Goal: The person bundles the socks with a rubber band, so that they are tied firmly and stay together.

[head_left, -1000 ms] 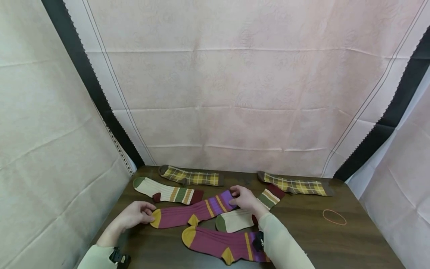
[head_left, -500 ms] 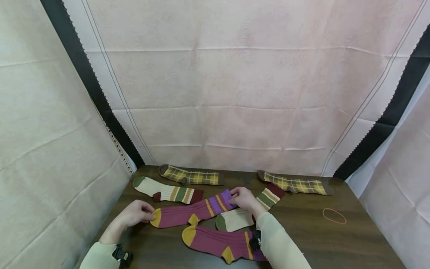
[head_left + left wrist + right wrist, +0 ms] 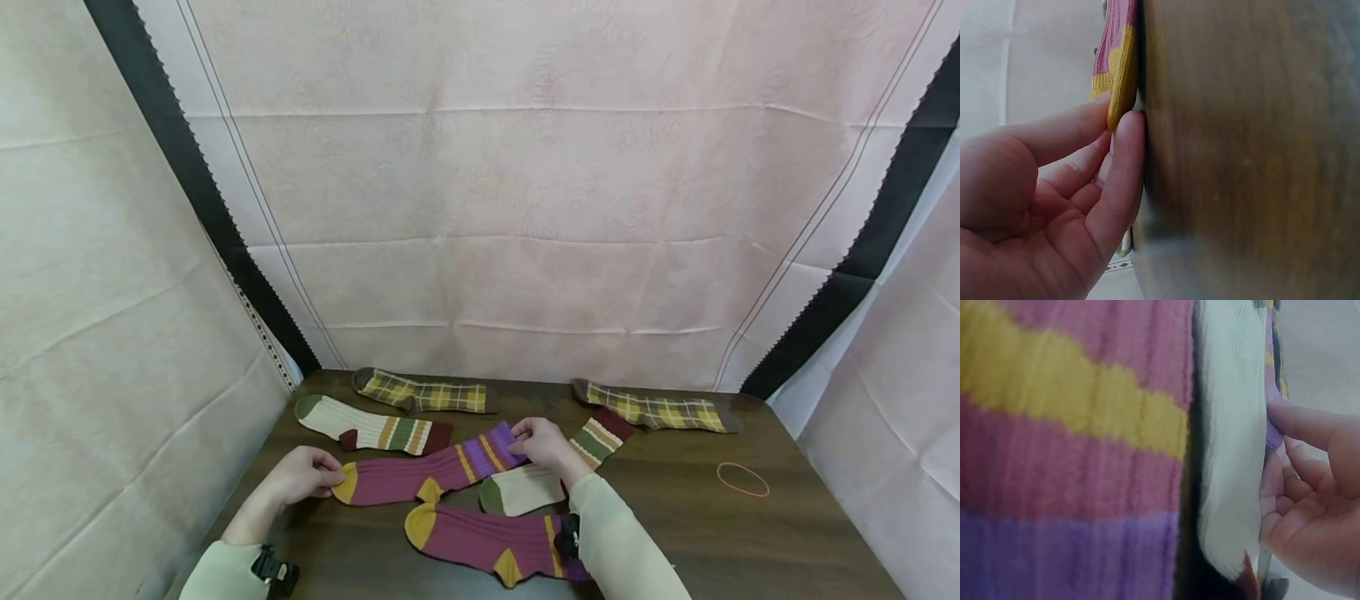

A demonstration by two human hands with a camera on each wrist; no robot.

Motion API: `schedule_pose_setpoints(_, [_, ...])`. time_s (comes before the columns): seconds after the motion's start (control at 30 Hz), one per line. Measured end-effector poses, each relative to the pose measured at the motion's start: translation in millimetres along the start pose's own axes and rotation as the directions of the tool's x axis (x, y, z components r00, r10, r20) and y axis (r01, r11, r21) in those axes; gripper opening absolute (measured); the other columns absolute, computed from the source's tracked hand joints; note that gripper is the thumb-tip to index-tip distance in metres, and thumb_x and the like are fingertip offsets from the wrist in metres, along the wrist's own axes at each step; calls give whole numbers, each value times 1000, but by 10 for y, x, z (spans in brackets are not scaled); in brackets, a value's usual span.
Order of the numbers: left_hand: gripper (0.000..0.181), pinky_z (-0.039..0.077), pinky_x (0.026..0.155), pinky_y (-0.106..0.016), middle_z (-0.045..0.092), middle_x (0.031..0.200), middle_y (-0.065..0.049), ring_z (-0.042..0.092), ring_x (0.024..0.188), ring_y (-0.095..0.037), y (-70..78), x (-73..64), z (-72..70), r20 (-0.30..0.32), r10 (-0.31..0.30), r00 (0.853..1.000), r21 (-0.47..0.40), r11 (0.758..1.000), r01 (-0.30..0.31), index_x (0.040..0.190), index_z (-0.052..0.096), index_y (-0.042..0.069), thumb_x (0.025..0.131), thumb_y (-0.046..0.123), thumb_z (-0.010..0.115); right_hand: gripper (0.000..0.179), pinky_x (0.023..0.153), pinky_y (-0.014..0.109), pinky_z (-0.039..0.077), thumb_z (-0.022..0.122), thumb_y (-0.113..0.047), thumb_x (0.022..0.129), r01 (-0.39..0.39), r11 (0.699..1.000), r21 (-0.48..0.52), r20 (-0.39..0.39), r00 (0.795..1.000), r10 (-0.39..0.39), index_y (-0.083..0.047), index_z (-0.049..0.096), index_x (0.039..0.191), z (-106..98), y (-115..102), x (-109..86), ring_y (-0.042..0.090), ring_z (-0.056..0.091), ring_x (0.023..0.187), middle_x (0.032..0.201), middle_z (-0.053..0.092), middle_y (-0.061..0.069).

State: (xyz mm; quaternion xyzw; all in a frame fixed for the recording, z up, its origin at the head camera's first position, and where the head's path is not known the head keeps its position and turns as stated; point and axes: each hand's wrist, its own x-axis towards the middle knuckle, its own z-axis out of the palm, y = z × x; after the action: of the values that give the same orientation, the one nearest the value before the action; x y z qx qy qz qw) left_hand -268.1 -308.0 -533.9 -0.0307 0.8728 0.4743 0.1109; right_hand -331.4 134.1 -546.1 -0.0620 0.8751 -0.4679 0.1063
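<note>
A purple-and-mauve sock [image 3: 397, 481] with yellow toe, heel and stripes lies stretched out between both hands. My left hand [image 3: 302, 477] pinches its yellow toe, and in the left wrist view the thumb and finger meet on that toe [image 3: 1121, 87] close over the tabletop. At the other end my right hand [image 3: 546, 443] pinches the purple cuff [image 3: 1274, 434]. A matching sock [image 3: 480, 542] lies nearer the front, its cuff partly hidden by the right sleeve. Under the right hand and forearm lies a cream sock [image 3: 525, 490] with a green toe, partly covered.
Another cream sock [image 3: 367, 423] with striped cuff lies at the back left. Two yellow plaid socks, one on the left [image 3: 427, 392] and one on the right [image 3: 652, 408], lie along the table's back edge. A thin rubber band [image 3: 742, 480] rests on the right. Pale fabric walls [image 3: 480, 208] enclose the table.
Both hands keep their pinch on the purple-and-mauve sock, which stays in nearly the same place. The left fingers have drawn closer together at the toe.
</note>
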Motion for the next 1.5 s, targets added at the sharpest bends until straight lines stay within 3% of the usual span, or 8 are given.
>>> schedule_pose_setpoints(0.43, [11, 64, 71, -34, 68, 91, -11, 69, 80, -19, -19, 5, -20, 22, -14, 1000, -15, 1000, 15, 102, 72, -10, 96, -2, 77, 15, 81, 39, 54, 79, -6, 96, 25, 999, 28, -45, 999, -24, -4, 73, 109, 16, -11, -102, 19, 62, 90, 99, 68, 5])
schedule_pose_setpoints(0.77, [12, 64, 72, -35, 68, 92, -11, 67, 79, -19, -2, -7, -18, 23, -8, 1000, -13, 1000, 9, 102, 70, -9, 98, 1, 75, 16, 81, 39, 54, 78, -8, 98, 17, 999, 37, -27, 999, -16, -2, 73, 111, -11, -33, -98, 21, 63, 91, 101, 68, 7])
schedule_pose_setpoints(0.97, [15, 63, 72, -35, 65, 95, -13, 66, 81, -21, -36, 1, -57, 70, 12, 997, -78, 997, -7, 108, 64, -10, 102, 3, 68, 16, 83, 41, 53, 75, -12, 101, -9, 999, 47, -11, 1000, 10, -4, 72, 114, -9, -38, -84, 22, 62, 94, 105, 67, 7])
schedule_pose_setpoints(1.1, [17, 64, 73, -35, 62, 100, -14, 66, 83, -22, -38, -10, -81, 77, 21, 997, -122, 992, -11, 113, 59, -11, 105, 4, 63, 16, 84, 42, 52, 74, -12, 102, 13, 998, 63, -8, 1000, -13, -4, 71, 115, -15, -44, -83, 22, 61, 95, 106, 67, 7])
schedule_pose_setpoints(1.37, [21, 63, 72, -37, 64, 100, -14, 65, 81, -22, -19, -65, -24, 24, 36, 999, -168, 985, -32, 118, 58, -11, 109, 7, 60, 14, 81, 39, 50, 72, -15, 105, 75, 991, 113, -12, 997, -74, -6, 69, 115, -41, -11, -68, 21, 60, 92, 102, 66, 6])
schedule_pose_setpoints(1.5, [25, 64, 73, -39, 67, 106, -14, 66, 87, -23, -21, -93, 55, -19, 33, 999, -246, 969, -37, 124, 56, -9, 110, 11, 60, 15, 81, 40, 54, 71, -16, 106, 111, 978, 176, -24, 994, -109, -6, 68, 117, -80, 16, -102, 22, 63, 93, 103, 68, 7])
